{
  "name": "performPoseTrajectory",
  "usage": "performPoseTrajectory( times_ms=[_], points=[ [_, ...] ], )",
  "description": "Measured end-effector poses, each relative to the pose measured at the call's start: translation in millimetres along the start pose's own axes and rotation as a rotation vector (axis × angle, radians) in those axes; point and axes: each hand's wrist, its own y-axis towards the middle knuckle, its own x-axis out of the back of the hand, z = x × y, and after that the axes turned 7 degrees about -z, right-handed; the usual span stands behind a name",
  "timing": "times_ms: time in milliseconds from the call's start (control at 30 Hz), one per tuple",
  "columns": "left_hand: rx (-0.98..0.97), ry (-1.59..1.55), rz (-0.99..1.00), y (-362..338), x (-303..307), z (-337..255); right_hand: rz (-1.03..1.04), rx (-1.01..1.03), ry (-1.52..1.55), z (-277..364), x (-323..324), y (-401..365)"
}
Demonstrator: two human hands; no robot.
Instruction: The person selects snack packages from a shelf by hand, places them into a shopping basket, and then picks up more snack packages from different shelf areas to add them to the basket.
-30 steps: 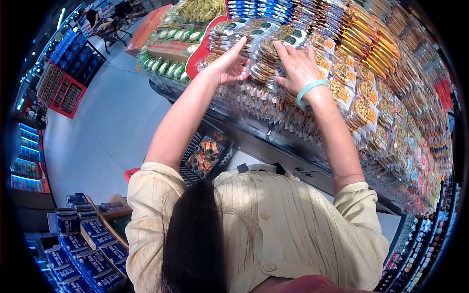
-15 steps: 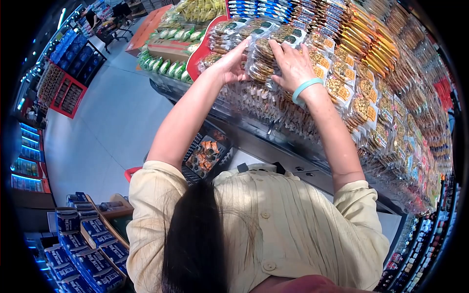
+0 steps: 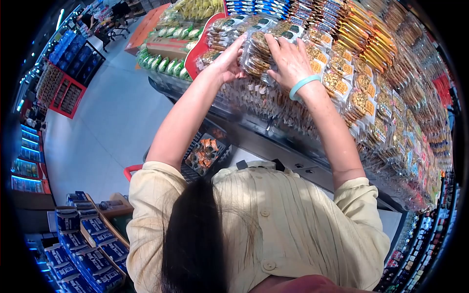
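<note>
Several clear-wrapped packets of round brown biscuits point(image 3: 256, 53) stand stacked at the front left corner of the display. My left hand point(image 3: 230, 62) is curved against the left side of this stack, its fingers partly hidden behind the wrappers. From the right, my right hand point(image 3: 290, 59), with a pale green bangle on the wrist, rests its fingers on the top and right side of the same packets. Packets with orange and white labels point(image 3: 336, 84) lie just right of my right hand. Below both hands hang rows of wrapped packets.
A red curved divider point(image 3: 196, 49) stands left of the stack, beside bagged green and white goods point(image 3: 168, 66). Under the display's edge is a dark basket point(image 3: 207, 155) with orange packets. Blue boxes point(image 3: 93, 244) fill a lower-left stand. Yellow packets point(image 3: 364, 36) lie at the upper right.
Both hands and the biscuit packets between them have shifted slightly left. The right hand's fingers are a little further over the stack.
</note>
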Motion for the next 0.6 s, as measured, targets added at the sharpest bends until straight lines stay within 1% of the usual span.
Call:
performPoseTrajectory(
  times_ms=[67, 200, 233, 267, 333, 367, 433, 467, 500, 533, 567, 600],
  points=[
    [-0.035, -0.028, -0.001, -2.0, 2.9, 1.5, -0.061, 0.043, 0.023, 0.0, -1.9, -0.5],
    [-0.084, -0.008, -0.011, -23.8, 2.0, -6.9, -0.089, 0.069, 0.040, 5.1, 0.7, 0.7],
    [-0.081, -0.009, -0.014, -32.7, -1.5, -10.2, -0.199, 0.120, 0.039, 6.4, -0.5, 1.2],
    [-0.122, -0.016, -0.042, -41.6, -4.9, -13.6, -0.308, 0.171, 0.039, 7.7, -1.4, 1.7],
    [-0.195, -0.026, -0.135, -44.3, -0.5, -12.6, -0.343, 0.192, 0.034, 11.6, -0.3, 5.3],
    [-0.194, -0.034, -0.153, -44.8, 2.4, -12.1, -0.378, 0.211, 0.028, 15.0, -0.3, 7.5],
    [-0.295, -0.077, -0.083, -54.5, 6.8, -13.1, -0.401, 0.240, 0.042, 23.3, 4.2, 10.5],
    [-0.299, -0.072, -0.015, -54.9, 16.0, -14.7, -0.385, 0.261, 0.044, 28.6, 6.9, 11.0],
    [-0.341, -0.095, -0.020, -60.7, 14.3, -14.7, -0.367, 0.280, 0.045, 34.6, 11.0, 11.2],
    [-0.385, -0.185, 0.042, -66.5, 16.4, -15.9, -0.389, 0.316, 0.070, 40.6, 14.7, 12.2],
    [-0.432, -0.275, 0.105, -73.0, 19.6, -17.3, -0.260, 0.290, 0.091, 52.2, 34.5, 14.7],
    [-0.361, -0.265, 0.093, -82.0, 23.7, -19.8, -0.239, 0.293, 0.123, 62.5, 40.3, 14.7]
  ],
)
